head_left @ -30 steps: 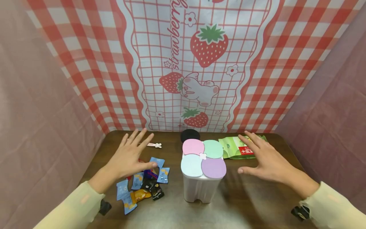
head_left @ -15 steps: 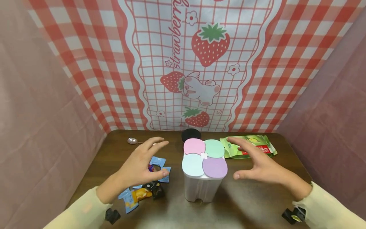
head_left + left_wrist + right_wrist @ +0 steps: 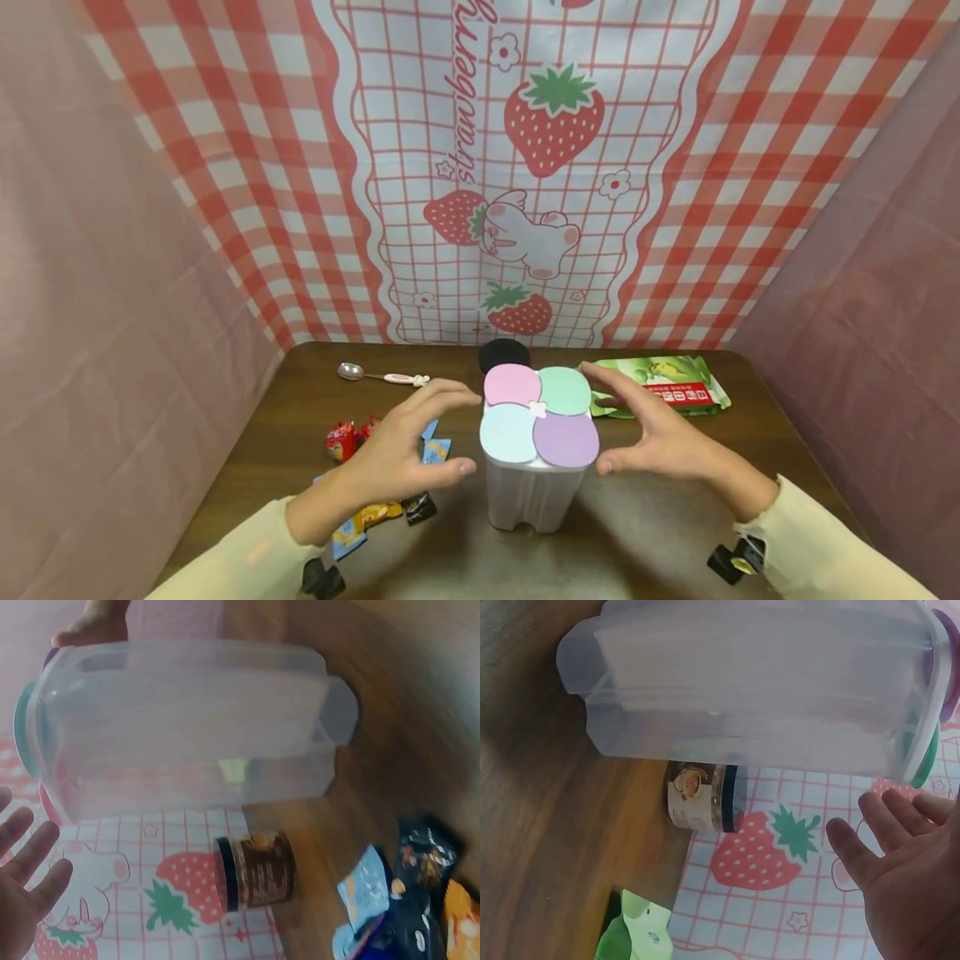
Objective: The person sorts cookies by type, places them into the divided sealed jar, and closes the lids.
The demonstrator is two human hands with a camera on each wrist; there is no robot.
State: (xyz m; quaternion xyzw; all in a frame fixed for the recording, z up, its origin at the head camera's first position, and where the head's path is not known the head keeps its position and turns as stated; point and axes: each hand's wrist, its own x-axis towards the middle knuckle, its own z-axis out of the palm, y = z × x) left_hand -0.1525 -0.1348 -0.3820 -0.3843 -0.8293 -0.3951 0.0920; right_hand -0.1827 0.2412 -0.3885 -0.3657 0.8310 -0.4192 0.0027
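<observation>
A translucent container (image 3: 531,498) is being supported upright by the middle of the worktop (image 3: 637,537), its top being covered by four rounded lids: a pink lid (image 3: 512,385) far left, a green lid (image 3: 566,390) far right, a pale blue lid (image 3: 508,435) near left and a purple lid (image 3: 566,442) near right. A white flower-shaped piece (image 3: 537,409) is being ringed by them. The container is being flanked by two hands, both being held wide with nothing in their grasp: the left hand (image 3: 397,454) is being kept just beside it, fingers curved and thumb apart, and the right hand (image 3: 663,437) is being posed likewise, though whether the lids are being touched by it cannot be told. Behind the container, a jar (image 3: 262,870) with a black cap (image 3: 504,355) is being partly hidden. At far left a spoon (image 3: 400,379) is being displayed; nearer, red sweets (image 3: 342,442), a blue sachet (image 3: 436,451), an orange sachet (image 3: 378,513) and a black sachet (image 3: 418,508) are being partly screened by the left hand and arm. A green packet (image 3: 686,392) is being partly overlapped by the right hand at far right. The far side is being closed off by a strawberry-printed cloth (image 3: 420,125).
</observation>
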